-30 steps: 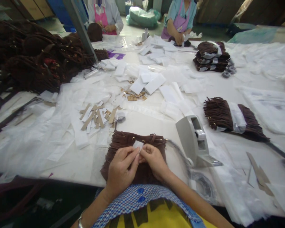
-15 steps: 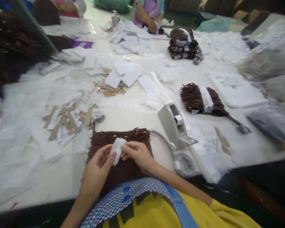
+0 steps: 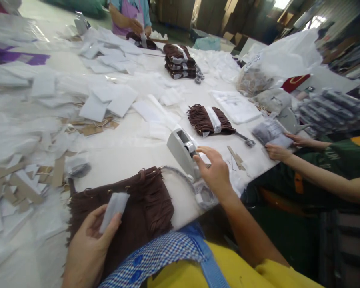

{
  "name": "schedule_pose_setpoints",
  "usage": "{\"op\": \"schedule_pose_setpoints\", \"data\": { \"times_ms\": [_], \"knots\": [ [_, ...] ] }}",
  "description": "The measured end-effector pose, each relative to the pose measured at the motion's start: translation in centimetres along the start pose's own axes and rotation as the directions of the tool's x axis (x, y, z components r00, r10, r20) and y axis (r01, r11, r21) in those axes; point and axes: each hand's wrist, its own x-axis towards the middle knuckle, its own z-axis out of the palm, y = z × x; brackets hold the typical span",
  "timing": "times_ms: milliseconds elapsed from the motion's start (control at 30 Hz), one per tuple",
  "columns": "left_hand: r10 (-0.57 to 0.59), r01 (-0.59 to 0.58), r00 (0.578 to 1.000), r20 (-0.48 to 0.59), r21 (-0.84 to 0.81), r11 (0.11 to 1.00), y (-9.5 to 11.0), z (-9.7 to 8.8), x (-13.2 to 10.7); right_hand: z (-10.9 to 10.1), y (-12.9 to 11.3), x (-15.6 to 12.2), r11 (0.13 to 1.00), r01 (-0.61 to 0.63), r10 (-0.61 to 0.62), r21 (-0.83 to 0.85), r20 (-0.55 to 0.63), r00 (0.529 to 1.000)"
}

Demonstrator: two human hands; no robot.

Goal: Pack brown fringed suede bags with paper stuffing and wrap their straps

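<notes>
A small folded white packet (image 3: 115, 211) is pinched between the thumb and fingers of my left hand (image 3: 91, 244). It is held over a brown fringed bag (image 3: 144, 200) lying flat on the table before me. My right hand (image 3: 214, 170) is at the front of a grey tape dispenser (image 3: 180, 154), thumb and forefinger close to its cutting end. Whether a piece of tape is between those fingertips is too small to make out. The bag's strap runs out to the right, with a wrapped coil (image 3: 204, 196) near the table edge.
Another fringed bag with a white band (image 3: 211, 120) lies beyond the dispenser, and a stack of bags (image 3: 180, 60) farther back. Card strips (image 3: 18, 184) and white packets (image 3: 108, 100) cover the left. At right, a co-worker's hands (image 3: 280, 148) hold a grey bagged item.
My right hand has left the white packet and moved right to the tape dispenser. My left hand keeps the packet. The view has turned right, bringing the co-worker at right into sight.
</notes>
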Motion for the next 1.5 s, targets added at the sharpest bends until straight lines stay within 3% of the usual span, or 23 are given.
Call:
{"op": "schedule_pose_setpoints", "data": {
  "times_ms": [33,100,200,333,467,600,767,933,1000,1100,1233,1333,1400,1500],
  "knots": [
    [0.009,-0.009,1.000,0.009,-0.012,1.000,-0.1,0.0,0.0,-1.0,1.5,0.5,0.996,-0.018,0.014,-0.087,-0.038,0.999],
    [0.020,-0.019,1.000,0.019,-0.014,1.000,-0.3,0.0,0.1,-2.0,4.0,1.2,0.984,-0.097,0.102,-0.146,0.029,0.994],
    [0.029,-0.029,0.999,0.019,-0.019,0.999,-0.7,-0.1,0.3,-2.2,5.8,1.4,0.962,-0.270,0.260,0.032,0.184,0.948],
    [0.040,-0.040,0.998,0.039,-0.010,0.999,-1.0,-0.2,0.7,-2.6,5.2,1.1,0.813,-0.422,0.337,0.402,0.266,0.903],
    [0.054,-0.054,0.997,0.046,-0.009,0.998,-1.0,-0.1,0.8,-4.3,4.0,0.1,0.732,-0.436,0.380,0.524,0.218,0.899],
    [0.032,-0.031,0.999,0.044,-0.004,0.999,-0.8,0.0,0.7,-5.7,3.7,-1.8,0.729,-0.491,0.445,0.476,0.215,0.869],
    [0.029,-0.028,0.999,0.035,-0.010,1.000,-0.4,0.1,0.5,-5.0,6.0,-3.3,0.675,-0.616,0.532,0.407,0.309,0.788],
    [0.059,-0.056,0.995,0.080,-0.038,0.998,-0.2,0.1,0.5,-4.8,7.1,-4.0,0.844,-0.528,0.519,0.091,0.107,0.848],
    [0.082,-0.077,0.992,0.091,-0.051,0.996,-0.1,0.2,0.4,-4.6,5.7,-4.5,0.866,-0.498,0.484,0.042,0.179,0.856],
    [0.122,-0.115,0.988,0.091,-0.076,0.990,0.1,0.4,0.0,-2.3,1.9,-5.1,0.874,-0.450,0.338,0.183,0.437,0.834],
    [0.145,-0.138,0.985,0.096,-0.070,0.988,0.4,0.6,-0.3,4.4,-4.2,-5.6,0.799,-0.444,0.039,0.405,0.702,0.711],
    [0.177,-0.170,0.978,0.115,-0.071,0.983,0.4,0.5,-0.2,9.4,-7.2,-5.8,0.758,-0.430,-0.107,0.491,0.744,0.660],
    [0.185,-0.173,0.974,0.132,-0.097,0.980,0.3,0.3,-0.2,11.5,-8.0,-5.7,0.798,-0.360,-0.123,0.483,0.716,0.687],
    [0.165,-0.142,0.974,0.154,-0.153,0.978,0.2,0.1,-0.1,12.7,-8.1,-5.6,0.870,-0.290,-0.081,0.400,0.695,0.715]
  ]
}}
